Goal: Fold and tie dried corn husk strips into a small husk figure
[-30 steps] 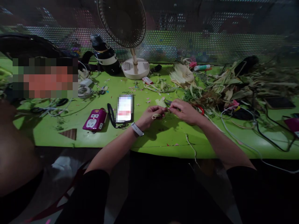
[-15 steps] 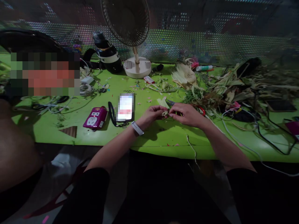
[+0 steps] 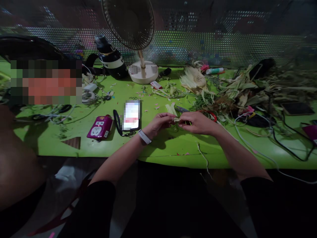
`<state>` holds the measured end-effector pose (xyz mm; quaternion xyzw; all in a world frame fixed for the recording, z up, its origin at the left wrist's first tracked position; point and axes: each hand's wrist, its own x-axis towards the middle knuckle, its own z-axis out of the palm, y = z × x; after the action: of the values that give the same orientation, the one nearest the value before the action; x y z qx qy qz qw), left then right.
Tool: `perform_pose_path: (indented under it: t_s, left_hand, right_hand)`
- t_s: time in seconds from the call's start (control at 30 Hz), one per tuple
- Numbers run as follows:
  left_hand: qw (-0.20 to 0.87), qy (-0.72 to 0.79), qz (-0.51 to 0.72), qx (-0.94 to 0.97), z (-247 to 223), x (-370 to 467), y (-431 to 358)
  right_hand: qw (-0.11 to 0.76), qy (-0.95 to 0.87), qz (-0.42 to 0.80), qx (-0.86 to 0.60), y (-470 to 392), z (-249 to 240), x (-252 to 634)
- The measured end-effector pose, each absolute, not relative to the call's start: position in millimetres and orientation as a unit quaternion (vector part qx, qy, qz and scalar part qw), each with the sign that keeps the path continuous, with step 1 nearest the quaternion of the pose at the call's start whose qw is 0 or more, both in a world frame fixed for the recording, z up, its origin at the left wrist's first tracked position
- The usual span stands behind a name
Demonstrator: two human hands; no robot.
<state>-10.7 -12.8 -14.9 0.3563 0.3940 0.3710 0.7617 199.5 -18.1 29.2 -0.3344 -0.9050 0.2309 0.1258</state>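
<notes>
At the near middle of the green surface [image 3: 158, 145]: small pale plant piece [image 3: 176, 120] between left hand [image 3: 160, 123] and right hand [image 3: 196, 123].
Left hand is clamped on the piece in a thumb-and-finger pinch; relative to that hand, the piece lies just to the right, at the fingertips. Right hand is curled, knuckles up, its fingertips just beside the piece's other side; cannot tell whether they close on it. Long axis hard to read at this size, apparently across, hand to hand. Left hand judged the nearer, by contact. Pale leaf strip [image 3: 171, 108] lies just beyond both hands; scissors [image 3: 182, 109], partly hidden behind the right hand, have blades directed left, towards the strip.
</notes>
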Motion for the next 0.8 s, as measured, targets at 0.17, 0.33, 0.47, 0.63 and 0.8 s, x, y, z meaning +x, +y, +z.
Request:
perform_pose_path:
  t_s: [0.17, 0.33, 0.47, 0.63, 0.8]
  left_hand:
    - [0.762, 0.393, 0.366, 0.363, -15.0, -10.2, -11.8]
    - [0.749, 0.409, 0.369, 0.369, -17.6, -8.8, -12.2]
    - [0.756, 0.399, 0.363, 0.371, -17.6, -8.8, -13.1]
    - [0.749, 0.394, 0.365, 0.389, -19.7, -11.7, -11.9]
    - [0.729, 0.384, 0.352, 0.444, -19.5, -15.8, -11.7]
  right_hand:
    - [0.120, -0.905, 0.236, -0.333, -17.8, 29.5, 199.6]
    - [0.124, -0.899, 0.245, -0.340, -18.6, 29.8, 198.5]
    - [0.121, -0.902, 0.248, -0.332, -18.1, 28.5, 198.3]
    - [0.123, -0.901, 0.254, -0.331, -18.3, 31.4, 201.2]
    - [0.199, -0.846, 0.272, -0.413, -20.0, 42.7, 201.9]
